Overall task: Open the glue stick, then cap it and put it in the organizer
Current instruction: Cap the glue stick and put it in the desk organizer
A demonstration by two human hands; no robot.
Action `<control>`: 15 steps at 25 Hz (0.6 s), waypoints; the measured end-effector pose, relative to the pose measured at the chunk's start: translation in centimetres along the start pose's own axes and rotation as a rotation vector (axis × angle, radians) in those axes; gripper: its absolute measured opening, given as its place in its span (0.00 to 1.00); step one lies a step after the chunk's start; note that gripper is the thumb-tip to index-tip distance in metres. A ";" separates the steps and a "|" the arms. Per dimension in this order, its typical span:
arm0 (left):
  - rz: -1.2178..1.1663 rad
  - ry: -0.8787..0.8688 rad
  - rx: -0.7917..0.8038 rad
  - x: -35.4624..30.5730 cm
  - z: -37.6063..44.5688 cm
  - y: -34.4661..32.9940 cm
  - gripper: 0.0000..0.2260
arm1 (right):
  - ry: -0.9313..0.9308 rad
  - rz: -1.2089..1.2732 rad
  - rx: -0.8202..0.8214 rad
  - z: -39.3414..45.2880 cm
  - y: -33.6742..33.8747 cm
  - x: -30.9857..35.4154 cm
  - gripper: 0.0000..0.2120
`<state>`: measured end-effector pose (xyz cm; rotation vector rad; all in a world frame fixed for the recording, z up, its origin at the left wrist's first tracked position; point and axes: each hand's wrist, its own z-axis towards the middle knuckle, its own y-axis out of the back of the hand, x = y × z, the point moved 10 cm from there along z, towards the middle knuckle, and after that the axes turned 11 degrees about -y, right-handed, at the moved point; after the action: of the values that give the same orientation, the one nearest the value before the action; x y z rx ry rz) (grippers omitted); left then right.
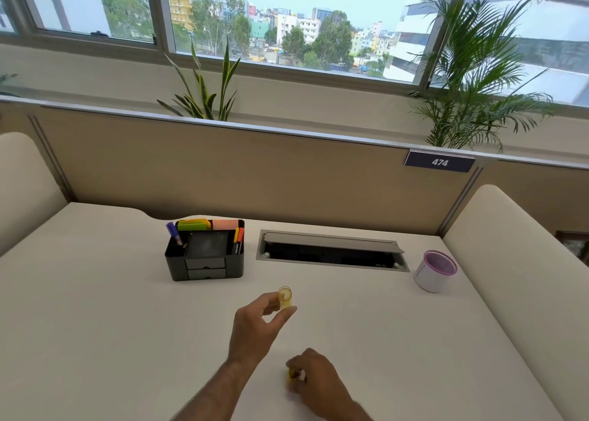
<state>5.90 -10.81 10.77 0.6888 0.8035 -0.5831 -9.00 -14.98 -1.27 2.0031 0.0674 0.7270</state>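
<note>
My left hand (258, 322) pinches the translucent yellow cap (284, 297) of the glue stick between thumb and fingers, its open end facing up, above the desk's middle. Closer to me, my right hand (314, 381) is closed around the yellow glue stick body (291, 375), of which only a small part shows between the fingers. The cap and the body are apart. The black desk organizer (204, 263) stands to the far left of both hands, holding pens, markers and sticky notes.
A recessed cable box (331, 250) with a raised grey lid sits in the white desk behind the hands. A white cup with a purple rim (435, 271) stands at the right. A beige partition closes the desk's far edge.
</note>
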 end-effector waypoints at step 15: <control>-0.032 -0.129 0.042 -2.5 -0.3 -0.7 0.16 | 0.135 1.051 -0.341 -3.6 18.2 4.8 0.11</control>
<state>3.85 -10.56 12.37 0.6700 0.6850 -0.6685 -11.36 -20.26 17.03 1.5598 -1.0256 1.4002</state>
